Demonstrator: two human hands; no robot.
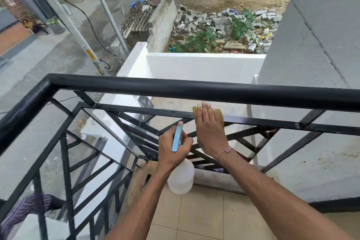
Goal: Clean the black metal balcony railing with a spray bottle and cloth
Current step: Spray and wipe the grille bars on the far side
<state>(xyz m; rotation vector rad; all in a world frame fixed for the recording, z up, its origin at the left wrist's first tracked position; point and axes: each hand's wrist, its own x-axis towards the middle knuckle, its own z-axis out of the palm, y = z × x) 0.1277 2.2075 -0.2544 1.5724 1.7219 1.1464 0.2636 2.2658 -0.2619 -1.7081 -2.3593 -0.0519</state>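
The black metal railing (175,88) runs across the view with a thick top rail and thinner crossing bars below. My left hand (172,149) grips the blue trigger head of a spray bottle (181,178), whose translucent white body hangs under the hand. My right hand (209,128) lies flat with straight fingers on a yellow cloth (221,116), pressing it against the second horizontal bar. Most of the cloth is hidden beneath the hand.
The railing turns a corner at the left (48,82) and runs back toward me. A grey wall (321,54) stands on the right. Beige floor tiles (204,220) lie underfoot. A street, white wall and rubble lie far below.
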